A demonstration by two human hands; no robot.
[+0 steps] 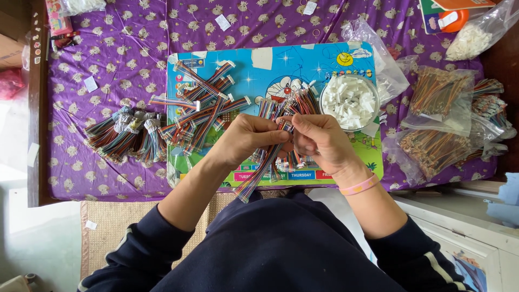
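My left hand (pixel 250 136) and my right hand (pixel 319 139) meet over a blue cartoon-printed board (pixel 303 62). Together they pinch a flat multicoloured ribbon cable (pixel 258 174) at its upper end; the cable hangs down towards my lap past the board's near edge. A loose pile of similar cables (pixel 296 103) lies just beyond my fingers. My right wrist wears a pink band (pixel 359 186).
A round bowl of small white connectors (pixel 350 101) sits at the board's right. Finished cables with white ends (pixel 203 105) pile on the board's left; bundled cables (pixel 127 136) lie on the purple cloth. Plastic bags of cables (pixel 440 121) lie at right.
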